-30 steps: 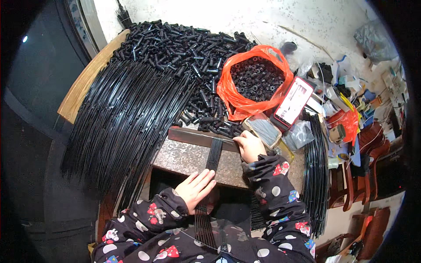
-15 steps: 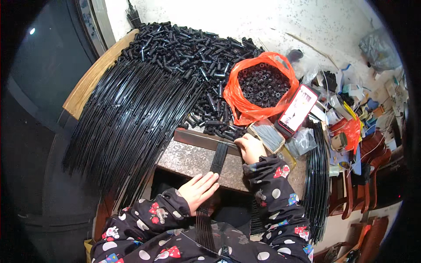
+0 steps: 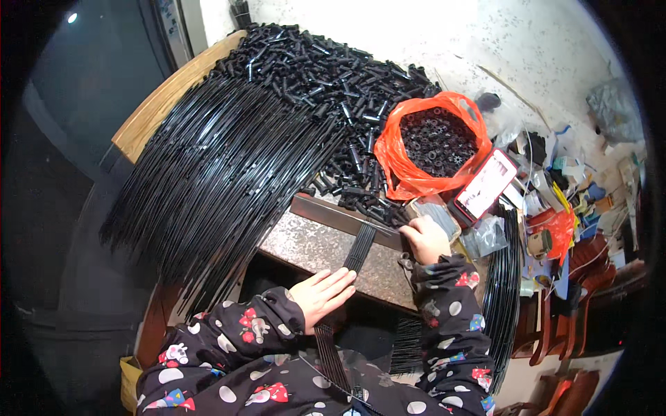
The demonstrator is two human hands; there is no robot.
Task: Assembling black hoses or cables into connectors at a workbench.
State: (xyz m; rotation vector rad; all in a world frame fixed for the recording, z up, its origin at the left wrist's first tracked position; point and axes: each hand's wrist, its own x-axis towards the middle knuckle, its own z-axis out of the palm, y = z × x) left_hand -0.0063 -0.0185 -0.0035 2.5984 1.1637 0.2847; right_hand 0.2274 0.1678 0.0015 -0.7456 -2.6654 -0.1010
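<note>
My left hand (image 3: 323, 296) lies flat, fingers stretched out, over a row of thin black rods (image 3: 361, 248). The rods lie side by side, running from a metal bar (image 3: 333, 213) on the table back under the palm toward my body. My right hand (image 3: 425, 239) is closed at the right end of that bar, thumb and fingers pressed together. A thin metallic line runs from its fingertips along the bar toward the rod ends; what the fingers pinch is too small to make out. Just beyond this hand sits a clear box of thin silver pins (image 3: 436, 212).
A large bundle of black rods (image 3: 222, 166) covers the left side. Behind it heaps a pile of short black tubes (image 3: 312, 66). An orange bag (image 3: 395, 163) holds small black toothed rings. A phone (image 3: 485, 184) leans beside it. More rods (image 3: 501, 277) hang at right.
The whole view has shifted, with the table's things now lying further right in the picture. Both hands keep nearly the same places at the rods and the metal bar.
</note>
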